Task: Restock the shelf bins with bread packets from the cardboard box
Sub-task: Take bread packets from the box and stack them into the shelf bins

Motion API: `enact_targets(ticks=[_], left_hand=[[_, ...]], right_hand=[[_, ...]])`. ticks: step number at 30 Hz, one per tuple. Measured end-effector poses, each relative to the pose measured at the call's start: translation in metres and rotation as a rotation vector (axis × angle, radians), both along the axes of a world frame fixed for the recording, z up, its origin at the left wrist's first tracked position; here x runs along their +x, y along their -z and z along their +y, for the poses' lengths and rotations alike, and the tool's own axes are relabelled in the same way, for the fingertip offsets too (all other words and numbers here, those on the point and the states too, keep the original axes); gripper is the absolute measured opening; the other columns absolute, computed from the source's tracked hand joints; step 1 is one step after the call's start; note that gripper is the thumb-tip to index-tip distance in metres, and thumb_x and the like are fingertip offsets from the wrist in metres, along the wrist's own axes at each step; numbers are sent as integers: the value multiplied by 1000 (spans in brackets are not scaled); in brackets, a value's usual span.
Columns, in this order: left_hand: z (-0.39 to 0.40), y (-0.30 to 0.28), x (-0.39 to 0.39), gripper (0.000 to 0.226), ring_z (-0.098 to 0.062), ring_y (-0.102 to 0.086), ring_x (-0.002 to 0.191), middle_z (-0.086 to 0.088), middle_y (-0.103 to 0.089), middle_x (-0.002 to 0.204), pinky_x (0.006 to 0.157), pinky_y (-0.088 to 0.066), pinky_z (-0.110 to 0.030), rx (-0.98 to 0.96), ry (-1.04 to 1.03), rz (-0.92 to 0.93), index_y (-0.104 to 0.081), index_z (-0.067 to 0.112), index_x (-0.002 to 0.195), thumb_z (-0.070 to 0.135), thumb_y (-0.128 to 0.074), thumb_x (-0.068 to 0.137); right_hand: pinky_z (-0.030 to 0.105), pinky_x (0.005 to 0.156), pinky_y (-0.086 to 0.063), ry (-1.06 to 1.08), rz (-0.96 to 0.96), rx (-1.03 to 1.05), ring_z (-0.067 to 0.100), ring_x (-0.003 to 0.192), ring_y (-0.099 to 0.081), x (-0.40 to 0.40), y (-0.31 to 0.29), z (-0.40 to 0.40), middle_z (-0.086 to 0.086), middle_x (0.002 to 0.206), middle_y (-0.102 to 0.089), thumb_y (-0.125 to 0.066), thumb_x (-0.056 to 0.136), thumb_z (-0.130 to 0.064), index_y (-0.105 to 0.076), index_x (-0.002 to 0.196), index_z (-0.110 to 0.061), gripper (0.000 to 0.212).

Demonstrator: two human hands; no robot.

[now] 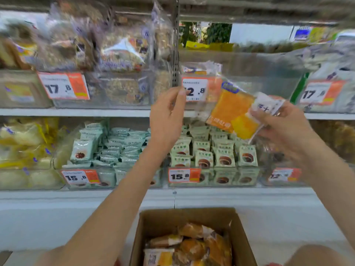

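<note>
Right hand (284, 127) pinches an orange bread packet (233, 110) by one end, held tilted in front of the clear shelf bin (259, 73) tagged 12.8. Left hand (166, 117) is raised beside the tag, fingers (180, 96) loosely curled — holding nothing visible. Risk: the thin end-grip may let the slick wrapper slip, or the packet may catch the bin's front lip. The bin holds few packets; the cardboard box (153, 223) below — several more orange packets.
</note>
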State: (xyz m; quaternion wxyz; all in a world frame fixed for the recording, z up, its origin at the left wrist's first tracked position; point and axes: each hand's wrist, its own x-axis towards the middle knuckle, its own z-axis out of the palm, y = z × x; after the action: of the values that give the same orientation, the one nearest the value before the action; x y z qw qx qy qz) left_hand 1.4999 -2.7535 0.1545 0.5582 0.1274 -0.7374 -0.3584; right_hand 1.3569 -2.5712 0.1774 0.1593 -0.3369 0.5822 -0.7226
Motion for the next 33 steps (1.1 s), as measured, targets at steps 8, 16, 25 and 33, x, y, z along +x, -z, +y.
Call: enact_targets(ticks=[8,16,25,33], left_hand=[[-92,-46,-85,34,-26,-60,100,-8,-71,88,85,-39,-38,-814,-699,-160,-71,6,75,23,-46,93],[-99,-40,-92,50,-25,-66,94,-3,-68,69,64,-30,-32,-952,-875,41,-66,7,62,24,-37,98],[-100,-38,-93,36,-26,-65,95,-2,-67,68,64,-29,-32,-976,-841,31,-63,8,60,20,-51,91],[-102,-36,-90,43,-23,-63,103,1,-70,77,75,-34,-33,-979,-827,-88,-68,11,66,26,-42,98]], right_hand=[[26,52,-56,32,182,-40,4,65,-69,-76,-139,-73,-9,68,-71,-65,82,0,-57,94,-17,22],[33,75,-52,-104,283,516,16,90,-65,-119,-104,-165,0,94,-69,-76,74,-3,-60,89,-22,30],[25,51,-39,126,826,813,20,73,-51,-104,-95,-193,7,96,-54,-82,71,-18,-52,93,-14,37],[38,84,-41,349,1032,646,31,112,-45,-88,-87,-167,11,115,-52,-77,76,-29,-46,100,-15,42]])
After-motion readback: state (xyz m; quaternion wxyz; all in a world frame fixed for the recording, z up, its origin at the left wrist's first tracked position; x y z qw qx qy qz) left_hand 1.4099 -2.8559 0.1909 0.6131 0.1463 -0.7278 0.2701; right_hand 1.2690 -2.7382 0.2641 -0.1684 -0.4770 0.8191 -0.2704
